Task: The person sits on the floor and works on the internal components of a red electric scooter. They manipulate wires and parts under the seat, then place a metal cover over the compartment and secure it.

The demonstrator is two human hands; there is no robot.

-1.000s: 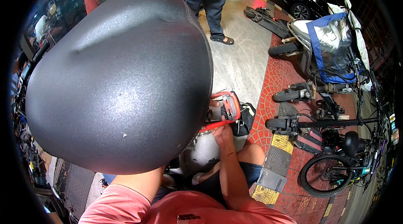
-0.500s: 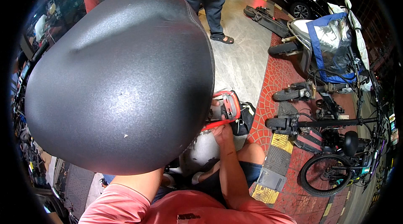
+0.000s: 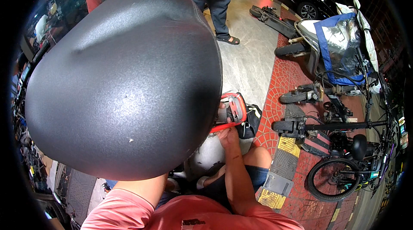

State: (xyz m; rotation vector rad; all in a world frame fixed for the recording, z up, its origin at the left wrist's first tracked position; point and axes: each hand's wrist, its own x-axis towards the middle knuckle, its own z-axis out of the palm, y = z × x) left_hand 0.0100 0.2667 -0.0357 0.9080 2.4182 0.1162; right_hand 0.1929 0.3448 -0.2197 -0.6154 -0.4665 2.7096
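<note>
A large black padded seat (image 3: 129, 79), like a bicycle saddle, fills the left and middle of the view and covers much of the work. Just past its right edge shows a red rounded frame (image 3: 243, 111) with grey and dark parts inside. My right hand (image 3: 226, 136) is at the near side of this frame, its fingers closed on the red bar. My left forearm (image 3: 142, 185) runs under the seat, which hides most of that hand. A fingertip (image 3: 222, 105) shows inside the frame beside the seat edge; what it holds is hidden.
A black bag-like item (image 3: 254, 122) lies beyond the frame. A person in dark trousers (image 3: 217, 6) stands ahead on pale tiles, one hand by the seat's far end. Parked scooters (image 3: 297, 126), a bicycle wheel (image 3: 333, 179) and a blue-edged cover (image 3: 340, 49) line the right.
The seat has shifted slightly to the right, covering a little more of the red frame. My right hand has stayed almost in place.
</note>
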